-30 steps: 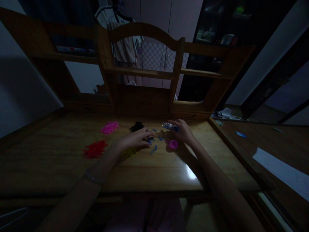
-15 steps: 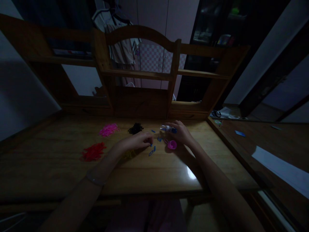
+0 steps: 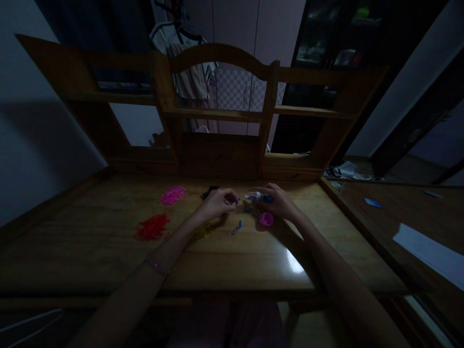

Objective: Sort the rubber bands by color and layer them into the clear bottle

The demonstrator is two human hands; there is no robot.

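Note:
My left hand [image 3: 219,203] is raised a little over the desk, its thumb and fingers pinched on a small blue piece [image 3: 236,202]. My right hand [image 3: 279,200] is wrapped round a small clear bottle [image 3: 258,195] lying on its side, with blue pieces inside and its mouth towards my left hand. Just below the bottle sits a small pink cup [image 3: 266,219] with a loop handle. Several blue pieces, like small clips [image 3: 236,228], lie on the wood between my hands.
Piles of thin strands lie left of my hands: pink [image 3: 173,195], red [image 3: 153,227], black [image 3: 209,192] and yellow [image 3: 203,231], the last two partly behind my left hand and arm. A wooden shelf unit [image 3: 217,115] rises at the desk's back. White paper [image 3: 427,251] lies at right.
My left hand has lifted off the desk with a blue piece and moved up towards the bottle's mouth. My right hand still holds the bottle. The whole view has shifted slightly.

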